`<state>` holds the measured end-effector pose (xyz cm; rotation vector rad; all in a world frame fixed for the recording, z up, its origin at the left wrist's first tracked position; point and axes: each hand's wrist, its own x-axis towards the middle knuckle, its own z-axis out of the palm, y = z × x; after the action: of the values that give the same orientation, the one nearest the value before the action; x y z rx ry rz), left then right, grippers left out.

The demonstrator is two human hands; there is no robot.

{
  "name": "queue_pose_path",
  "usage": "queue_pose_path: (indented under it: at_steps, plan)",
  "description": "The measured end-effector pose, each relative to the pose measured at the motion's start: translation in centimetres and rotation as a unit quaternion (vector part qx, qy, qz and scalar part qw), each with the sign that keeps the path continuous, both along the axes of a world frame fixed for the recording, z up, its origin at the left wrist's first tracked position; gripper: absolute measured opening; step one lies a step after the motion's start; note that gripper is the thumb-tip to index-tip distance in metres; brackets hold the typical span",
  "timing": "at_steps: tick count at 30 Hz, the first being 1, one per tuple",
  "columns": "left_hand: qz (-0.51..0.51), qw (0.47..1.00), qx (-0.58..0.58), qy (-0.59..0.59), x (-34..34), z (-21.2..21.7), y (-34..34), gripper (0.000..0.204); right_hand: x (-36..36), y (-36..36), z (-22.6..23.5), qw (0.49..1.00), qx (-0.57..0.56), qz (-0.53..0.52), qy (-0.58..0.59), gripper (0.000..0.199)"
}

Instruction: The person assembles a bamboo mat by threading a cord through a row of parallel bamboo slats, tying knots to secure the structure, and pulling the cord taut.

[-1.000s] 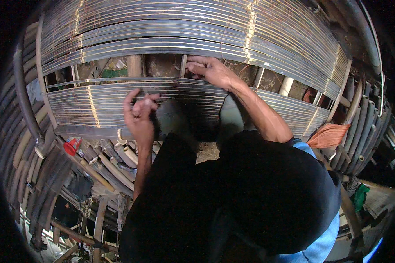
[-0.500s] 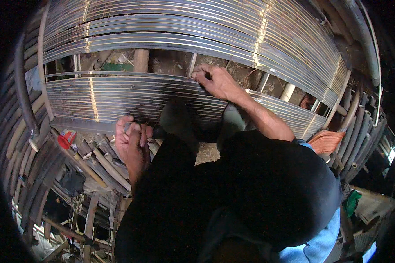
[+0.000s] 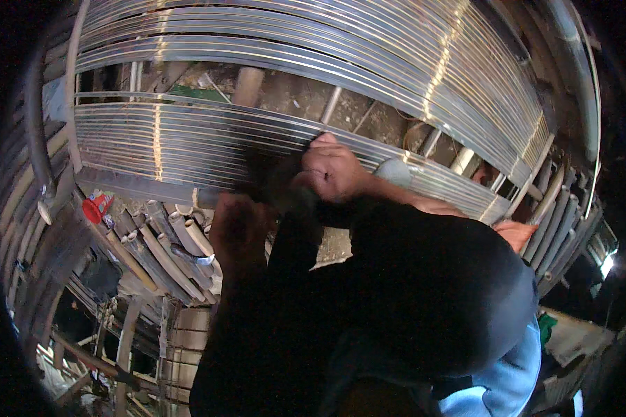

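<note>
A panel of thin grey slats with narrow bright lines between them lies across the front, crossed by pale binding rows. Over its middle, my right hand is closed, thumb and fingers drawn together; what they pinch, if anything, is too small to name. Lower left, at the panel's near edge, my left hand is curled in deep shadow. Its fingers look bent inward, and anything inside them is hidden. A grey foot shows on the slats beyond my right forearm.
A wider slatted panel lies beyond a gap with crossbars and bare ground. Cut bamboo poles are piled at lower left, near a red cup-like object. More poles and an orange bundle sit at right.
My right hand has come back from the panel's far edge toward me and closed. My left hand has moved right and slightly down. The whole view has shifted a little.
</note>
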<state>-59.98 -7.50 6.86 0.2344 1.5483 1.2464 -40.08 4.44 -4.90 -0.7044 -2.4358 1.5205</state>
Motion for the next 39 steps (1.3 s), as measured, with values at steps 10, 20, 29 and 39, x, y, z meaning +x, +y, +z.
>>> queue_pose_path:
  at_steps: [10, 20, 29, 39]
  plan:
    - [0.078, 0.994, 0.013, -0.070, -2.1, -3.6, -3.4, 0.016, -3.6, -4.1, -4.4, 0.997, 0.052, -0.052, 0.039, 0.013]
    - [-0.074, 0.919, -0.188, 0.338, -8.3, 3.3, -4.5, 0.020, -0.9, -6.9, 1.6, 0.944, -0.052, 0.322, 0.047, 0.021]
    - [-0.207, 0.800, -0.146, 0.544, -19.1, 1.6, 1.5, 0.033, 0.9, -4.4, 2.1, 0.912, -0.107, 0.395, 0.042, 0.030]
    - [-0.300, 0.667, -0.008, 0.682, -32.0, -8.1, 14.8, 0.042, 1.1, 9.8, 10.5, 0.955, -0.169, 0.152, -0.191, 0.049]
